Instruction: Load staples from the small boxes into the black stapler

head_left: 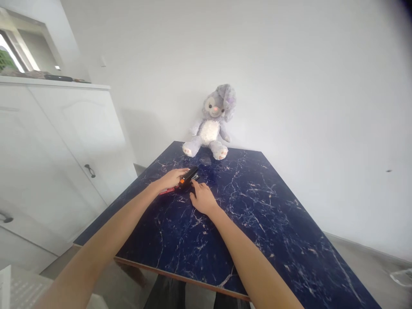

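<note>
My left hand (170, 178) is closed on a dark, elongated black object with an orange part (182, 181), which lies on the blue marbled table. Its exact kind is too small to make out. Light markings or small pale pieces show on its right side. My right hand (204, 198) is just right of it, index finger stretched out and touching that side, thumb apart, holding nothing. A thin red item (167, 191) sticks out below my left hand; how it relates to the black object is hidden.
A grey plush toy (210, 128) sits at the far edge of the table (257, 206), against the white wall. White cabinets (64, 141) with dark handles stand on the left, with things on top. A clear plastic item (401, 277) is on the floor at right.
</note>
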`<state>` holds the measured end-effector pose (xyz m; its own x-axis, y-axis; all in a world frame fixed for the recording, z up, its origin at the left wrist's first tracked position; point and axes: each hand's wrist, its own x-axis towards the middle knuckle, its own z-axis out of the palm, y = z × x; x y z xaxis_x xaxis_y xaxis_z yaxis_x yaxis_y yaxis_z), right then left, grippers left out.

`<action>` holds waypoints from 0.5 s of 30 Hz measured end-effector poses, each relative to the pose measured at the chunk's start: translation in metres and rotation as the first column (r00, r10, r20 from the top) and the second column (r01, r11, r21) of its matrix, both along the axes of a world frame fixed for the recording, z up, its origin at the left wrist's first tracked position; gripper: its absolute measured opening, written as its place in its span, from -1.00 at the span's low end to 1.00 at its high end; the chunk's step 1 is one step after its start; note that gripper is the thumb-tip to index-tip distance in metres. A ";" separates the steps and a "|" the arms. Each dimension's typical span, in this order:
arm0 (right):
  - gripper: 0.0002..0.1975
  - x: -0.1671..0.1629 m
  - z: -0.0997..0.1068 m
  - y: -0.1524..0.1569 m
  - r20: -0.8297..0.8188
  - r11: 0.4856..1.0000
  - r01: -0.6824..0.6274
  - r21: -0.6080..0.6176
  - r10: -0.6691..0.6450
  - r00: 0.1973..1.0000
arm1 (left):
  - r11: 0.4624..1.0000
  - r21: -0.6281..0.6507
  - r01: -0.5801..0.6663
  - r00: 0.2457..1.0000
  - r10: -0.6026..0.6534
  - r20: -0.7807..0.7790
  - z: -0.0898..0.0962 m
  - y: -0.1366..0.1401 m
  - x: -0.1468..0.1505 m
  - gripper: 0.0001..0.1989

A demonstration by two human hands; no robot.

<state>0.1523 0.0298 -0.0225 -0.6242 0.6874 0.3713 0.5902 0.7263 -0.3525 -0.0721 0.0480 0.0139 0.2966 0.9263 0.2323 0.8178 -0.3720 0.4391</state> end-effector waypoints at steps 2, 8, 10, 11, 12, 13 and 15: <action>-0.37 0.000 -0.002 0.000 -0.014 1.000 -0.004 -0.003 0.004 1.000 | 0.999 0.034 -0.025 1.000 0.024 0.013 -0.005 -0.019 -0.001 -0.53; -0.29 -0.003 -0.008 0.008 -0.086 0.998 0.068 -0.014 -0.069 0.994 | 0.961 -0.055 -0.271 0.963 0.269 -0.030 0.011 -0.054 -0.030 -0.48; -0.26 -0.007 -0.007 0.016 -0.092 0.987 0.148 -0.054 -0.153 0.984 | 0.945 -0.168 -0.280 0.957 0.261 -0.129 0.024 -0.060 -0.045 -0.40; -0.24 -0.010 -0.006 0.020 -0.077 0.982 0.174 -0.077 -0.179 0.981 | 0.935 -0.243 -0.256 0.960 0.218 -0.175 0.030 -0.064 -0.052 -0.32; -0.22 -0.012 -0.005 0.023 -0.053 0.980 0.175 -0.090 -0.180 0.982 | 0.924 -0.321 -0.207 0.967 0.144 -0.208 0.035 -0.067 -0.058 -0.22; -0.21 -0.014 -0.004 0.026 -0.024 0.985 0.148 -0.090 -0.151 0.988 | 0.910 -0.386 -0.152 0.972 0.068 -0.223 0.039 -0.071 -0.062 -0.12; -0.18 -0.017 -0.002 0.029 0.035 0.997 0.030 -0.066 -0.028 0.999 | 0.891 -0.451 -0.059 0.975 -0.046 -0.218 0.043 -0.077 -0.066 0.03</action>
<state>0.1349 0.0586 -0.0244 -0.6154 0.7276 0.3032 0.6230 0.6846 -0.3784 -0.1383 -0.0292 0.0569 0.2844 0.9166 -0.2809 0.9134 -0.1700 0.3699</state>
